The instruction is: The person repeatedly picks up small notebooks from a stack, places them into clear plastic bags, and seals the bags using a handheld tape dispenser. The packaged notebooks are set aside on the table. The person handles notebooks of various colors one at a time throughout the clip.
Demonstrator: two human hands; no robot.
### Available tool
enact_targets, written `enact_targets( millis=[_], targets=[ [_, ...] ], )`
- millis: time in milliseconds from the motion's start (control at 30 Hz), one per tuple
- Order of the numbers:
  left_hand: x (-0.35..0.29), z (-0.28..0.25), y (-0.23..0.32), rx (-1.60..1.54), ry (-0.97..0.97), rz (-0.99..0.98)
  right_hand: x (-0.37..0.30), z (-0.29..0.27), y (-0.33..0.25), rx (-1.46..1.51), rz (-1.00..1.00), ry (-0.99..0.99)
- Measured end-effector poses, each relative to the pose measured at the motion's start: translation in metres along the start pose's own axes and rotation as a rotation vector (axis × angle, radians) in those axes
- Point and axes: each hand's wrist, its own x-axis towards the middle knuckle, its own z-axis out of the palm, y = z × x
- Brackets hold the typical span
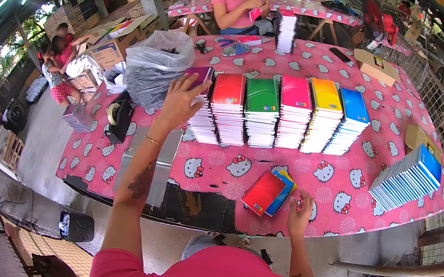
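My left hand [182,100] reaches forward to the leftmost stack, fingers stretched over the purple notebook [200,74] on top. That stack is partly hidden behind the hand and forearm. To its right stand stacks of spiral notebooks with a red cover [227,89], a green cover [263,95], a pink cover [296,92], a yellow cover [326,95] and a blue cover [353,106]. Closer to me, a red notebook [263,192] lies over a blue notebook [281,199] and a yellow one, slightly fanned. Just right of this pile hovers my right hand [300,213], fingers loosely bent and apart, holding nothing visible.
A pink patterned cloth [335,203] covers the table. At left are a clear plastic bag [157,68], a tape dispenser [119,117] and a purple stack [78,117]. A blue notebook stack [408,177] leans at right near cardboard boxes [377,68]. Another person [237,2] sits across.
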Motion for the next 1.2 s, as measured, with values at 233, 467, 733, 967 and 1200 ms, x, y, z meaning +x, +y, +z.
enact_targets(
  millis=[233, 467, 733, 967, 1200],
  targets=[
    [0.013, -0.005, -0.017, -0.158, -0.015, 0.103, -0.009, 0.013, -0.006, 0.015, -0.1, 0.005],
    [-0.019, -0.039, 0.089, -0.326, 0.372, 0.062, -0.021, -0.001, 0.003, 0.755, 0.771, -0.035],
    [-0.083, 0.043, 0.188, -0.748, -0.119, 0.25, -0.019, 0.015, -0.006, 0.733, 0.78, -0.119],
    [-0.158, 0.09, 0.222, -0.432, -0.156, 0.659, -0.016, 0.018, -0.029, 0.802, 0.825, 0.006],
    [-0.14, 0.111, 0.209, -0.879, -0.524, -0.38, 0.001, 0.045, -0.015, 0.641, 0.633, -0.065]
  ],
)
